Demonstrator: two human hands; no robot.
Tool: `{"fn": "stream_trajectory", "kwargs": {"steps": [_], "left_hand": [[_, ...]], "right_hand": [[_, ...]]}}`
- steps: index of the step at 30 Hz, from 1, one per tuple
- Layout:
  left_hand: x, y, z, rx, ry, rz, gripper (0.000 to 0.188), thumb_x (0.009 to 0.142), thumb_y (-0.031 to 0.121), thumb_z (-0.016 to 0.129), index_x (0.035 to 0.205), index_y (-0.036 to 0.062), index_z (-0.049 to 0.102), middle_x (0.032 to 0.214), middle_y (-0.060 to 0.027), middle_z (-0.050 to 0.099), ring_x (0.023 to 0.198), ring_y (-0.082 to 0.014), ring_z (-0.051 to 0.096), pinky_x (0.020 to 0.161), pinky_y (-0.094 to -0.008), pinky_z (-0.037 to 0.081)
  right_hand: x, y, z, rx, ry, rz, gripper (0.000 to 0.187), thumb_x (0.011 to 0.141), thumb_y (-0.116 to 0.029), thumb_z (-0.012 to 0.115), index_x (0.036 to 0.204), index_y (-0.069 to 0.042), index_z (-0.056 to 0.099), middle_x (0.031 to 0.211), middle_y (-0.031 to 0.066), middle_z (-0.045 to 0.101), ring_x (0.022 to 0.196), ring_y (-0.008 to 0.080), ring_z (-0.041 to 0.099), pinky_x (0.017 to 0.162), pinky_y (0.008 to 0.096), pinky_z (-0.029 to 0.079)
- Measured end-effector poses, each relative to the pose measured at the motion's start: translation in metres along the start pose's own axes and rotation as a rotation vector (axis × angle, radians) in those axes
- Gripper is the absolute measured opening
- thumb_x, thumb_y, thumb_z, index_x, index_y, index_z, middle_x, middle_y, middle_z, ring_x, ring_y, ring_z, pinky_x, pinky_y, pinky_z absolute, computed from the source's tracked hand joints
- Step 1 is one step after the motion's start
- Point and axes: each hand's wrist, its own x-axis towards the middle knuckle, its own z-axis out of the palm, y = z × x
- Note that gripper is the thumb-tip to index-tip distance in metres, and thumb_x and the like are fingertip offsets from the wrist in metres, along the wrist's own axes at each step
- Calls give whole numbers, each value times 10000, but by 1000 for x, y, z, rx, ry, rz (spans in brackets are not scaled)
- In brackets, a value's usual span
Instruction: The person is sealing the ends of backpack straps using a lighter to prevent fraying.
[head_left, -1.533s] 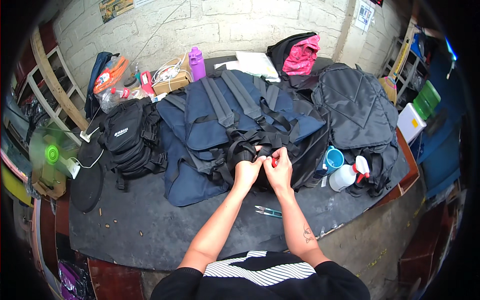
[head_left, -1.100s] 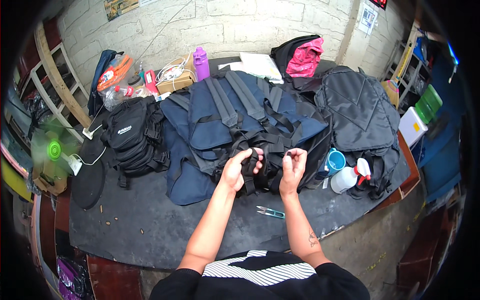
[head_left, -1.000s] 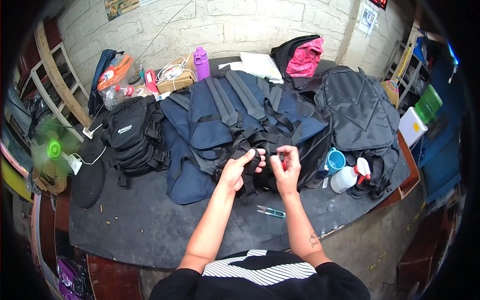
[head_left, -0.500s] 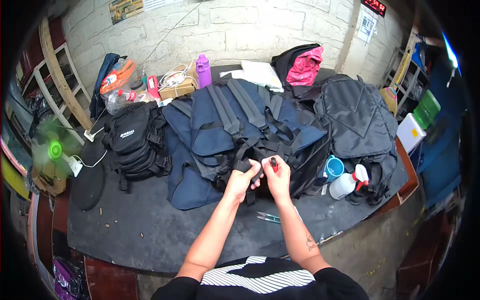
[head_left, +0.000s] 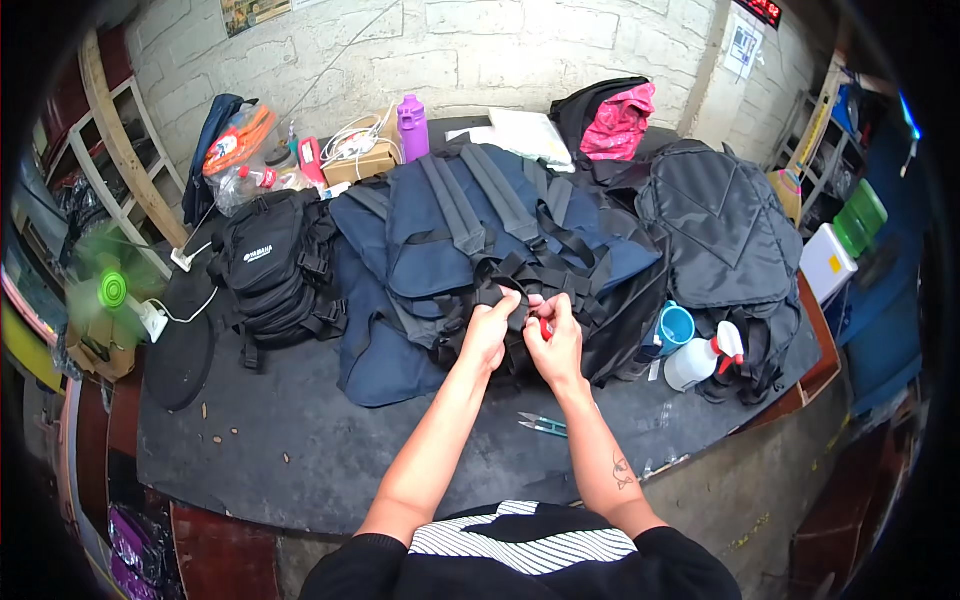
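Note:
Both hands are together at the lower edge of a stack of navy blue backpacks [head_left: 425, 265] with grey shoulder straps. My left hand [head_left: 488, 335] is closed on a black webbing strap [head_left: 513, 297], thumb on top. My right hand [head_left: 556, 343] is closed around a small red lighter [head_left: 546, 328], mostly hidden by the fingers, and its fingertips meet the strap close to the left hand. More black straps and buckles hang loosely around the hands. Thread snips [head_left: 542, 425] with a teal handle lie on the table just below the right hand.
On the dark table [head_left: 330, 450] a small black bag [head_left: 270, 260] sits at left and a black backpack [head_left: 715, 230] at right. A teal mug [head_left: 675, 325] and spray bottle [head_left: 695, 362] stand near my right forearm. A purple bottle [head_left: 412, 130] and fan [head_left: 112, 290] are farther off.
My right hand has turned and its fingertips have come in against the strap by the left hand. The lighter's black top, visible before, is now hidden. The view has shifted slightly.

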Motion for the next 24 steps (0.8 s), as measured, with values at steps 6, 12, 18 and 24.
{"fn": "stream_trajectory", "kwargs": {"steps": [6,12,18,24], "left_hand": [[-3,0,-2,-15,-9,-13,110,878,138,499,851,46,552,928,-140,639,804,-183,615,736,-300,495],[0,1,-1,-33,-21,-27,87,869,107,486,817,48,524,911,-140,635,806,-195,618,739,-311,498],[4,-1,-7,-37,-28,-38,84,865,102,485,811,46,514,889,-128,631,780,-189,616,717,-305,500],[6,-4,-8,-25,-23,-29,78,863,105,489,817,49,517,897,-131,629,773,-182,610,700,-300,499]], "right_hand": [[-4,-10,0,-78,34,-65,191,715,-52,574,829,-13,426,725,129,560,628,248,563,601,325,458],[-5,-1,1,11,64,-39,191,725,-38,587,821,-16,423,690,88,525,590,151,521,567,274,439],[-3,-3,2,-51,55,-70,197,722,-39,590,814,-17,417,691,92,532,581,159,514,557,282,436],[-3,-1,3,-50,67,-66,195,720,-75,584,816,-26,422,702,119,547,607,247,545,573,339,449]]}}
